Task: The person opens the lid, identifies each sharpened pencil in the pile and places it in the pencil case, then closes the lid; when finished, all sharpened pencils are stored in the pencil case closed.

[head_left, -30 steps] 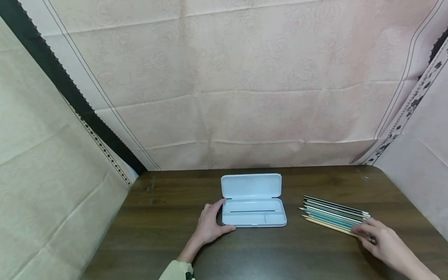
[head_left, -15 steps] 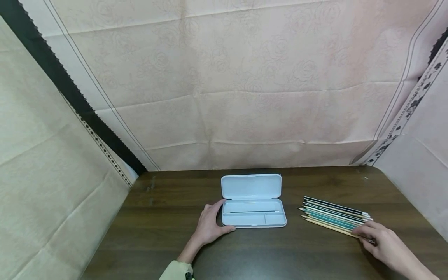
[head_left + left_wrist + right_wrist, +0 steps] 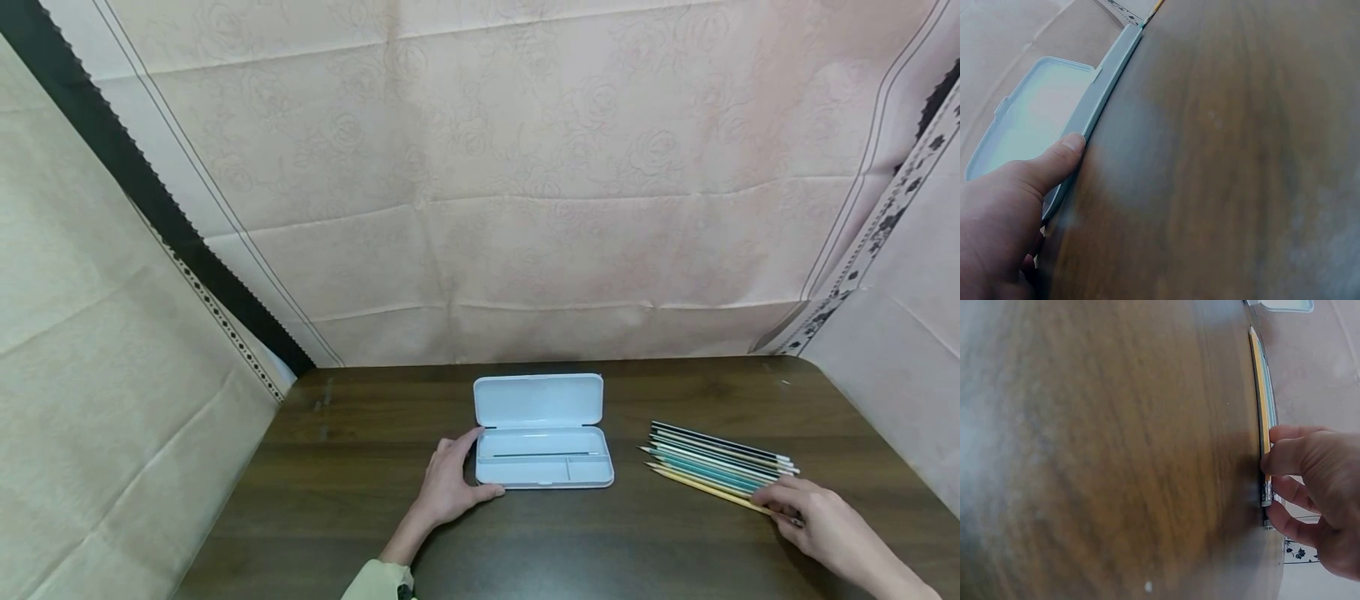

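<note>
A light-blue pencil case (image 3: 545,471) lies on the table with its lid tipped back. My left hand (image 3: 450,483) holds its left end, the thumb on the front edge and the index finger at the back corner. In the left wrist view the thumb (image 3: 1063,159) presses the case's side. To the right, several pencils (image 3: 712,458) in black, white, teal and yellow lie side by side, points to the left. My right hand (image 3: 817,512) pinches the nearest one, a yellow pencil (image 3: 1262,394), near its eraser end. The fingers partly cover the pencils' right ends.
The brown wooden table (image 3: 570,542) ends at a pale cloth wall (image 3: 525,208) behind. More cloth (image 3: 112,400) hangs on the left, and another sheet (image 3: 907,333) on the right. The case has a long compartment and smaller ones.
The yellow pencil in my right hand has shifted very slightly, its eraser end now less exposed past the fingers. The left hand and the case stay where they were.
</note>
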{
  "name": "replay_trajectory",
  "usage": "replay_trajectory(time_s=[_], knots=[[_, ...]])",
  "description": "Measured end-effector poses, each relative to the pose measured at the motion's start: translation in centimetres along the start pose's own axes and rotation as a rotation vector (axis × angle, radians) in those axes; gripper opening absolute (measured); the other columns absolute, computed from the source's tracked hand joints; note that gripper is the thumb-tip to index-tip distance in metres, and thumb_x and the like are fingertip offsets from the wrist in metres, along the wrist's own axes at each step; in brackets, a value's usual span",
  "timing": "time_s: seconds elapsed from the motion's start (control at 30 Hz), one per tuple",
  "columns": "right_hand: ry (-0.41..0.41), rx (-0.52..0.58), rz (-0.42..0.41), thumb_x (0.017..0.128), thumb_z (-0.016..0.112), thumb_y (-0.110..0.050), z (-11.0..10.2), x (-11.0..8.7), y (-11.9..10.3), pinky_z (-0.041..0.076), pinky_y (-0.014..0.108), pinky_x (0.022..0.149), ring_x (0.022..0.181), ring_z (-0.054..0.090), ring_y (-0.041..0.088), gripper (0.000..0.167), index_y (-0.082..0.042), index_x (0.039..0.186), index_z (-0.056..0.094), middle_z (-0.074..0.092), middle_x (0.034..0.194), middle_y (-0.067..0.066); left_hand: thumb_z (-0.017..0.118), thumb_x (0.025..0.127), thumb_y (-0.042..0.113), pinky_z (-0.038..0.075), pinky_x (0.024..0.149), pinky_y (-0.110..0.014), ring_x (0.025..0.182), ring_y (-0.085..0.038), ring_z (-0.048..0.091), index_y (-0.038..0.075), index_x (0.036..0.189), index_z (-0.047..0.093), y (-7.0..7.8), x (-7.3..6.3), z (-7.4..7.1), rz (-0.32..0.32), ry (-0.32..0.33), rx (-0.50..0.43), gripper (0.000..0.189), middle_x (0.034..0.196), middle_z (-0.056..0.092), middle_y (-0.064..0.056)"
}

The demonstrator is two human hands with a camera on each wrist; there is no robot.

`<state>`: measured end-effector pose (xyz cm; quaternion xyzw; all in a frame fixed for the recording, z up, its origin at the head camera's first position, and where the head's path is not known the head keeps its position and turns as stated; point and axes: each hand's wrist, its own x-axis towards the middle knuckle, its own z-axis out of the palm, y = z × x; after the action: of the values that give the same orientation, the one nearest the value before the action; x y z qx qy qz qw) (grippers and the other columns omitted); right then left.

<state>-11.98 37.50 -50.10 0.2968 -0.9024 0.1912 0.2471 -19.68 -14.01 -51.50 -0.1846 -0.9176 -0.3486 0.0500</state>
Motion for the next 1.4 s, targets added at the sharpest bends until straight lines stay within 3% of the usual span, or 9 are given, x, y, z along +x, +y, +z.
replay_trajectory(time_s=[0.4, 0.87, 1.13, 1.4], knots=[[-0.090, -0.014, 0.061, 0.055, 0.083, 0.016, -0.2, -0.1, -0.2, 0.039, 0.020, 0.054, 0.069, 0.047, -0.004, 0.050, -0.016, 0.092, 0.072, 0.056, 0.085, -0.019, 0.086, 0.074, 0.051, 0.039, 0.084, -0.043, 0.106, -0.023, 0.045, 0.012, 0.148, 0.047, 0.2, -0.1, 0.0, 0.001, 0.009, -0.007, 0.093, 0.132, 0.059, -0.009], [-0.067, -0.018, 0.079, 0.057, 0.077, 0.015, 0.0, 0.0, -0.5, 0.038, 0.024, 0.051, 0.068, 0.044, -0.005, 0.048, -0.019, 0.090, 0.071, 0.052, 0.084, -0.022, 0.086, 0.074, 0.051, 0.039, 0.083, -0.043, 0.106, -0.023, 0.044, 0.012, 0.149, 0.046, 0.1, -0.1, 0.0, -0.002, 0.008, -0.006, 0.093, 0.132, 0.058, -0.009], [0.005, -0.003, 0.001, 0.054, 0.077, 0.015, 0.2, 0.9, -0.6, 0.032, 0.014, 0.057, 0.069, 0.043, -0.004, 0.050, -0.018, 0.091, 0.072, 0.053, 0.083, -0.020, 0.086, 0.075, 0.051, 0.039, 0.083, -0.043, 0.105, -0.023, 0.045, 0.011, 0.149, 0.046, 0.1, -0.1, 0.0, -0.001, 0.008, -0.004, 0.093, 0.132, 0.058, -0.009], [0.034, 0.010, -0.047, 0.052, 0.077, 0.014, 0.9, 2.8, -1.0, 0.032, 0.015, 0.058, 0.068, 0.043, -0.003, 0.051, -0.020, 0.089, 0.071, 0.051, 0.081, -0.019, 0.085, 0.075, 0.054, 0.039, 0.084, -0.043, 0.106, -0.023, 0.045, 0.012, 0.149, 0.045, 0.0, -0.1, 0.0, 0.000, 0.003, -0.011, 0.094, 0.133, 0.058, -0.009]])
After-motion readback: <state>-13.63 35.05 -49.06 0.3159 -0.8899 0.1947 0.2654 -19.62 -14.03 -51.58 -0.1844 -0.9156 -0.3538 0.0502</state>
